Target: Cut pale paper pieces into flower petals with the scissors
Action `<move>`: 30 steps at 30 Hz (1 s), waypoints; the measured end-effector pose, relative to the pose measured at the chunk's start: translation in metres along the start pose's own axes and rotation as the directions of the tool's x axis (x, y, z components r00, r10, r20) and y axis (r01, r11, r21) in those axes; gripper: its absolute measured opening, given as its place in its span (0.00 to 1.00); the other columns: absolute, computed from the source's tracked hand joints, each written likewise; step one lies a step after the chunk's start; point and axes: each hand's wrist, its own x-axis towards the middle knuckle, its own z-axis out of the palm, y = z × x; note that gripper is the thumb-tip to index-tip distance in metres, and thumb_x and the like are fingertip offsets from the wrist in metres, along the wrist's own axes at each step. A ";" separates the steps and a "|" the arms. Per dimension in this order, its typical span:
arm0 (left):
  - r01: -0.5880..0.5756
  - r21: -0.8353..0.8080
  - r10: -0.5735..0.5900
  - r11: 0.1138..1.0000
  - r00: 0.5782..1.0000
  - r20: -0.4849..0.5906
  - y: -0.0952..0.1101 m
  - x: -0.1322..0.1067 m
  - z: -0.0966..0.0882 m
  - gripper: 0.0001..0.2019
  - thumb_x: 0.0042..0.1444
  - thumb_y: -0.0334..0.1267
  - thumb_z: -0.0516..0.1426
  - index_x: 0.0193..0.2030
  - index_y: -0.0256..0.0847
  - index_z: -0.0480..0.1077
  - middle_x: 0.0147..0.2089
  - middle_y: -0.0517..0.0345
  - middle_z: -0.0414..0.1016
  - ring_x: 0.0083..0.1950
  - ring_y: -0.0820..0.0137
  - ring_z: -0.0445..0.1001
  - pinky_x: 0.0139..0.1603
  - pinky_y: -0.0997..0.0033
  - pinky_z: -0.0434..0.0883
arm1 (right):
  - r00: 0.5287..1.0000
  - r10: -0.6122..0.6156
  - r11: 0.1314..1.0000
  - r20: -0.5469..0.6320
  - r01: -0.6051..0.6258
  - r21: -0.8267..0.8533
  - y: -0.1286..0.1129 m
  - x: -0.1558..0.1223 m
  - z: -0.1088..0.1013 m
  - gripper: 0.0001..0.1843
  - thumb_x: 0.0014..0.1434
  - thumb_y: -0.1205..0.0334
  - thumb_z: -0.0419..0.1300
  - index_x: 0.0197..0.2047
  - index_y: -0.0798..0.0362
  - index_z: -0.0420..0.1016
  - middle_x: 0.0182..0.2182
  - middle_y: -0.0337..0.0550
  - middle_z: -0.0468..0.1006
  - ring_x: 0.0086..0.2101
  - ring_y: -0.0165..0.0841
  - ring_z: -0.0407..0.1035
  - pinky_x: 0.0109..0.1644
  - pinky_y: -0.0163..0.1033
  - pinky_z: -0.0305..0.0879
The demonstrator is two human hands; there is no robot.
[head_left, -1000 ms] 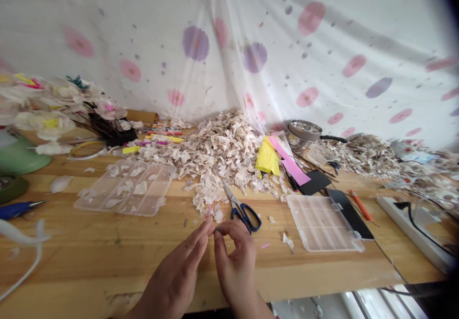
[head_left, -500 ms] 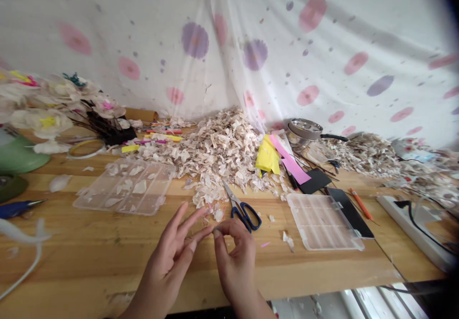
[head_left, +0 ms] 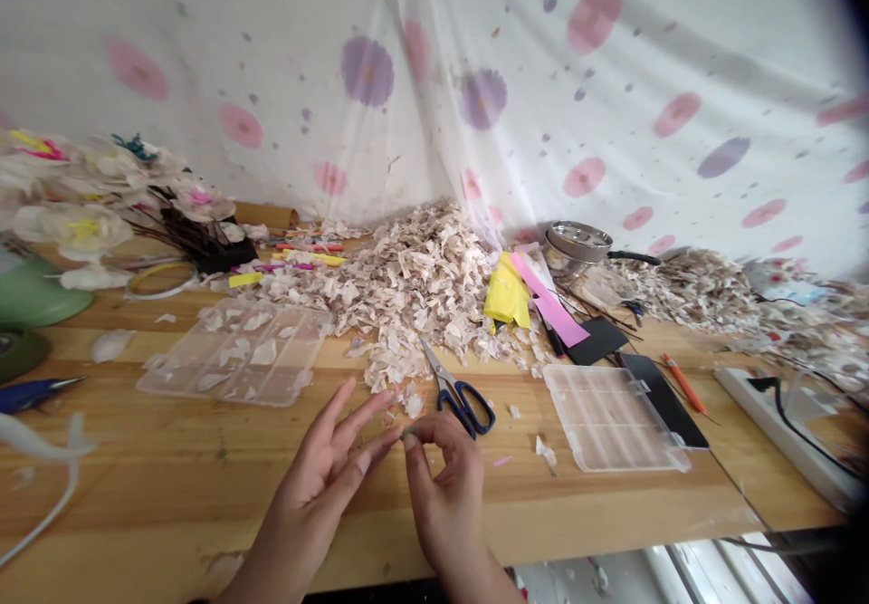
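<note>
Low in the middle, my left hand (head_left: 319,486) has its fingers stretched and spread, the thumb lying along the index finger. That index fingertip meets the fingertips of my right hand (head_left: 444,482). My right thumb and index finger are pinched together; whatever is between them is too small to make out. Just beyond my right hand lie scissors (head_left: 465,407) with dark blue handles, their blades pointing at a large heap of pale, petal-like flakes (head_left: 414,278). A few flakes and a pink scrap (head_left: 502,461) lie nearby on the wooden table (head_left: 380,532).
Clear compartment boxes lie left (head_left: 237,355) and right (head_left: 617,418). Yellow paper (head_left: 507,292), a pink strip (head_left: 553,310), a metal pan (head_left: 578,240), a phone-like black slab (head_left: 665,400), an orange pen-like tool (head_left: 685,385), a power strip (head_left: 787,436) and pale artificial flowers (head_left: 88,224) surround the heap.
Both hands hold nearly the same pose and place. The view has shifted very slightly; nothing on the table has visibly moved.
</note>
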 end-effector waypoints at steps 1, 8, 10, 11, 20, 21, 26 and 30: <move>0.011 -0.008 -0.011 1.000 1.000 -0.008 0.001 0.000 0.001 0.32 0.60 0.44 0.57 0.69 0.59 0.49 0.68 0.50 0.64 0.60 0.57 0.72 0.65 0.54 0.64 | 1.000 0.003 1.000 0.003 -0.003 0.002 0.000 0.000 0.000 0.11 0.59 0.65 0.54 0.24 0.52 0.69 0.24 0.42 0.74 0.28 0.35 0.69 0.33 0.39 0.63; 0.131 -0.138 -0.137 0.982 0.990 -0.041 0.011 0.000 0.007 0.37 0.55 0.46 0.62 0.69 0.55 0.52 0.68 0.48 0.64 0.62 0.53 0.70 0.66 0.51 0.61 | 1.000 0.011 1.000 0.012 -0.011 0.017 0.000 0.000 0.000 0.11 0.59 0.65 0.54 0.25 0.53 0.69 0.25 0.43 0.74 0.29 0.36 0.68 0.34 0.40 0.63; 0.155 -0.184 -0.165 0.971 0.986 -0.039 0.013 0.000 0.007 0.37 0.54 0.44 0.63 0.68 0.55 0.53 0.68 0.48 0.64 0.63 0.54 0.69 0.67 0.51 0.60 | 1.000 0.011 1.000 0.010 -0.011 0.023 0.000 -0.001 0.000 0.11 0.59 0.65 0.54 0.25 0.53 0.69 0.25 0.43 0.74 0.29 0.36 0.68 0.35 0.40 0.63; 0.167 -0.203 -0.178 0.965 0.983 -0.040 0.013 0.000 0.008 0.36 0.54 0.42 0.63 0.68 0.54 0.53 0.68 0.48 0.64 0.63 0.54 0.68 0.67 0.52 0.60 | 1.000 0.013 1.000 0.010 -0.013 0.023 0.000 -0.001 0.000 0.11 0.59 0.65 0.54 0.25 0.53 0.69 0.25 0.42 0.73 0.29 0.36 0.68 0.35 0.40 0.63; 0.232 -0.315 -0.259 0.920 0.965 -0.048 0.015 0.003 0.010 0.37 0.53 0.32 0.63 0.68 0.52 0.55 0.65 0.51 0.68 0.58 0.62 0.74 0.57 0.69 0.72 | 1.000 0.015 0.999 0.020 -0.016 0.045 0.000 -0.001 -0.001 0.11 0.59 0.65 0.54 0.25 0.53 0.69 0.25 0.42 0.74 0.30 0.36 0.69 0.35 0.40 0.64; 0.236 -0.324 -0.264 0.916 0.963 -0.044 0.015 0.004 0.010 0.37 0.52 0.31 0.63 0.68 0.51 0.55 0.65 0.51 0.68 0.57 0.62 0.75 0.56 0.69 0.73 | 1.000 0.013 0.999 0.015 -0.014 0.051 0.000 -0.001 -0.001 0.11 0.59 0.65 0.54 0.25 0.53 0.69 0.25 0.42 0.74 0.30 0.36 0.69 0.35 0.40 0.64; 0.245 -0.349 -0.278 0.905 0.959 -0.046 0.014 0.004 0.011 0.40 0.51 0.30 0.64 0.68 0.49 0.54 0.65 0.50 0.69 0.59 0.62 0.73 0.56 0.70 0.73 | 1.000 0.008 0.998 -0.004 -0.007 0.062 0.001 -0.002 0.001 0.10 0.59 0.65 0.55 0.26 0.53 0.69 0.26 0.42 0.74 0.30 0.35 0.69 0.36 0.40 0.65; 0.227 -0.320 -0.261 0.920 0.963 -0.066 0.014 0.004 0.012 0.40 0.51 0.32 0.64 0.69 0.50 0.54 0.65 0.50 0.68 0.60 0.60 0.72 0.57 0.69 0.73 | 1.000 0.013 0.998 -0.005 -0.013 0.064 0.001 -0.002 0.001 0.11 0.59 0.64 0.55 0.25 0.53 0.70 0.25 0.41 0.74 0.30 0.34 0.69 0.37 0.40 0.65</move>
